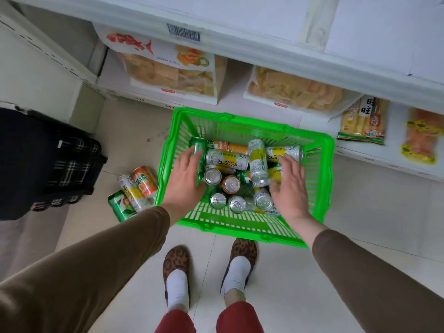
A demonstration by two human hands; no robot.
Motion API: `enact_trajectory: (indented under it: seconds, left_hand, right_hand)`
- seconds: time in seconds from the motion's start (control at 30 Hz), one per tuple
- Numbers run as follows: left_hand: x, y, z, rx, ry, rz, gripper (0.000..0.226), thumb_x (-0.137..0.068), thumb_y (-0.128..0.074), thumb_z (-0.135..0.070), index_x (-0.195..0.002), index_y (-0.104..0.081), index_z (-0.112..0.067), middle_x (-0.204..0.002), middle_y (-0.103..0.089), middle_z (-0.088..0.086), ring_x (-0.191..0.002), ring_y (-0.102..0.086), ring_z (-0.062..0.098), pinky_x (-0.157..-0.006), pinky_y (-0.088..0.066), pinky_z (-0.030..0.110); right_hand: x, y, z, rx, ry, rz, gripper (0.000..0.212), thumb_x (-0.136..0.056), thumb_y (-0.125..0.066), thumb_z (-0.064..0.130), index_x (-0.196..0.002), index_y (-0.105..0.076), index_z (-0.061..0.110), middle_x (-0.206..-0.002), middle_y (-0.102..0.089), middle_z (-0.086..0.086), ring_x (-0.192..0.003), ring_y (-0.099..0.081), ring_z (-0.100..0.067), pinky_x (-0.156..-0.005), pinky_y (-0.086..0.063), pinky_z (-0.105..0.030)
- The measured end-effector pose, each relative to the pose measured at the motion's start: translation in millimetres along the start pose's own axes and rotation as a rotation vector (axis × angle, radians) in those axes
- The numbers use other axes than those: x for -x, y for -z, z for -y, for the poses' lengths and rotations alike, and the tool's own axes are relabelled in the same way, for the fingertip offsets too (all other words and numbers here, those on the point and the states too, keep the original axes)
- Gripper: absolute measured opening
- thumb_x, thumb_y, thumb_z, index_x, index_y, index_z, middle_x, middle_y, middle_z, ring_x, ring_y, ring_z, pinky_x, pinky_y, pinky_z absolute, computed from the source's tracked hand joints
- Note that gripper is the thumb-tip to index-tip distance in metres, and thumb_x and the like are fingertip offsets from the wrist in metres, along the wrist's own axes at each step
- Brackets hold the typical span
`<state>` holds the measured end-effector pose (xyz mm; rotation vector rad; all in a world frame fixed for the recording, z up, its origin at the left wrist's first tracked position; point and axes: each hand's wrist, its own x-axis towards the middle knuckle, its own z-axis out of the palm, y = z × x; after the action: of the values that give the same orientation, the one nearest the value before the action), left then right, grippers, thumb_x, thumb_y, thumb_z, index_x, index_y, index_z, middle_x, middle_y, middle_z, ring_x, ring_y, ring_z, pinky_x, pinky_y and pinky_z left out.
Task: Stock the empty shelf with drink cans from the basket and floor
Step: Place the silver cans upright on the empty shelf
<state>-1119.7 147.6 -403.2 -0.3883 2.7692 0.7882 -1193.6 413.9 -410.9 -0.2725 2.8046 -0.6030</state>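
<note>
Leopard-print slippers (237,258) stand nearest, toes just short of the green basket (322,164) on the pale floor. Both brown-sleeved arms reach down into it. Left hand (186,174) hovers over the left side with fingers spread wide, its fingertips (192,152) touching or nearly touching a green can (197,145) lying along the far left corner; nothing is gripped yet. Right hand (289,186) is likewise splayed, palm down, over the yellow-and-silver cans on the right, one tilted can (257,162) just beside its thumb. Whether any finger presses a can there, I cannot tell.

Inside, cans lie jumbled, some upright showing silver tops (236,204), some on their sides. Three more cans (134,191) rest on the floor just left of the basket. Full cans like these look weighty for their size, rigid, smooth and likely to roll or slip; I'd wrap fingers round the mid-body. White shelf boards (264,22) run across the far side, above snack bags (168,70).
</note>
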Motion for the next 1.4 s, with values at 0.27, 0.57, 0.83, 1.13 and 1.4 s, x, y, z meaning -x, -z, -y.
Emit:
enact_trajectory:
  seconds: [0.27, 0.57, 0.83, 1.13, 1.4]
  left_hand:
    - [-0.8, -57.3, 21.0, 0.114, 0.240, 0.189, 0.090, -0.078, -0.072, -0.015, -0.152, -0.019, -0.011, -0.148, -0.030, 0.013, -0.136, -0.030, 0.033, -0.117, -0.026, 0.042]
    - [6.1, -43.9, 31.4, 0.259, 0.304, 0.233, 0.090, -0.074, -0.066, 0.000, -0.151, -0.021, -0.012, -0.142, -0.037, 0.012, -0.132, -0.037, 0.031, -0.111, -0.033, 0.038]
    - [69.0, 122.8, -53.2, 0.266, 0.266, 0.203, 0.093, -0.074, -0.076, -0.015, -0.150, -0.023, -0.010, -0.144, -0.038, 0.015, -0.133, -0.038, 0.033, -0.110, -0.033, 0.038]
    - [129.6, 393.9, -182.9, 0.415, -0.018, -0.065, 0.095, -0.071, -0.081, -0.027, -0.149, -0.027, -0.018, -0.140, -0.039, 0.005, -0.134, -0.035, 0.020, -0.107, -0.025, 0.021]
    - [128.8, 570.4, -273.0, 0.430, -0.335, -0.253, 0.096, -0.074, -0.081, -0.042, -0.150, -0.025, -0.024, -0.145, -0.035, -0.002, -0.136, -0.032, 0.011, -0.113, -0.026, 0.025]
  right_hand:
    - [-11.4, -124.6, 76.0, -0.080, 0.110, 0.400, 0.088, -0.083, -0.077, 0.009, -0.154, -0.026, 0.022, -0.152, -0.032, -0.004, -0.142, -0.036, -0.027, -0.117, -0.037, -0.046]
    - [-25.2, -131.1, 85.6, -0.044, 0.029, 0.326, 0.057, -0.082, -0.081, 0.029, -0.129, -0.049, 0.027, -0.117, -0.061, 0.000, -0.110, -0.057, -0.025, -0.086, -0.048, -0.039]
    - [15.7, 84.1, 158.4, -0.558, -0.085, 0.246, 0.055, -0.076, -0.086, 0.023, -0.112, -0.052, 0.047, -0.106, -0.060, 0.020, -0.097, -0.061, -0.013, -0.085, -0.048, -0.034]
    - [72.3, 384.9, 317.2, -0.660, 0.095, -0.013, 0.063, -0.073, -0.088, 0.032, -0.126, -0.054, 0.037, -0.116, -0.066, 0.011, -0.103, -0.065, -0.010, -0.090, -0.051, -0.024]
    - [43.6, 589.9, 438.5, -0.709, 0.298, -0.223, 0.053, -0.063, -0.081, 0.057, -0.095, -0.062, 0.020, -0.086, -0.067, 0.004, -0.081, -0.063, -0.016, -0.078, -0.051, -0.037]
